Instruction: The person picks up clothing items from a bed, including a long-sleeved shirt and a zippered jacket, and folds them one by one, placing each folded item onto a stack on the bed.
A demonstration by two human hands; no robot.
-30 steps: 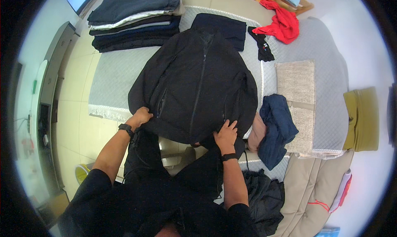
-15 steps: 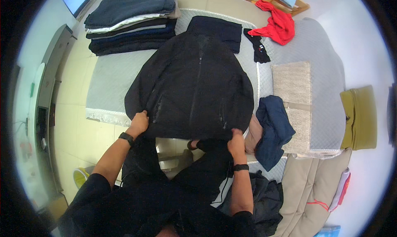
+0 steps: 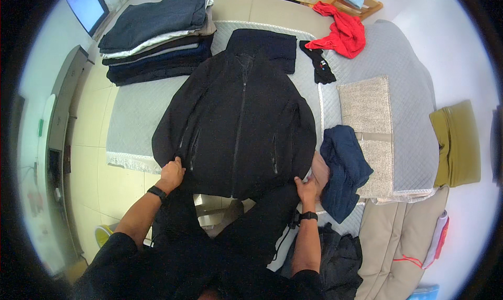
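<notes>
We are seeing a black jacket [image 3: 236,127] lying front up over a grey quilted cover [image 3: 137,108], while the left hand [image 3: 172,175] is pinching one lower corner and the right hand [image 3: 308,190] is pinching the other. We are judging it soft, fairly light and not slippery, and are favouring the hem corners as holds.

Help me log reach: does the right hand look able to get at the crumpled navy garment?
Likely yes: the right hand is at a lower corner of the black jacket, and the crumpled navy garment lies close on its right, nothing visible covering it.
</notes>
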